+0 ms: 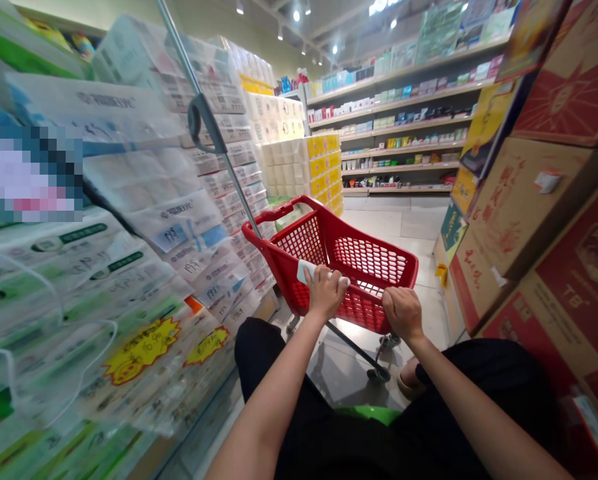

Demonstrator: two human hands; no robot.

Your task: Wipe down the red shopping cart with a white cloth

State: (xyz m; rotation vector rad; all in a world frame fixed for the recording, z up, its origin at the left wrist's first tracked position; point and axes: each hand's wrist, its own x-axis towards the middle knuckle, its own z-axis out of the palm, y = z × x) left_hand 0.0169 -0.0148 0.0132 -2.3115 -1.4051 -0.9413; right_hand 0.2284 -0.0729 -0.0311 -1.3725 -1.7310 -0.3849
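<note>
A red plastic shopping cart (286,267) with a perforated basket stands on wheels just in front of my knees. My left hand (326,291) is closed over the cart's near rim with a flat white thing (306,272) under its fingers; whether that is a cloth or something stiff I cannot tell. To its right, my right hand (403,310) grips the same rim near the corner, fingers curled round it. The part of the basket floor behind the near wall is hidden. A metal pole (236,183) with a grey plastic grip (206,123) slants down to the cart's left corner.
Stacked tissue packs (179,220) with yellow price tags (141,350) line the left side. Cardboard cartons (509,207) rise close on the right. Shelves (393,123) of small goods cross the back, beyond a tiled floor (393,223). Something green (371,413) shows between my legs.
</note>
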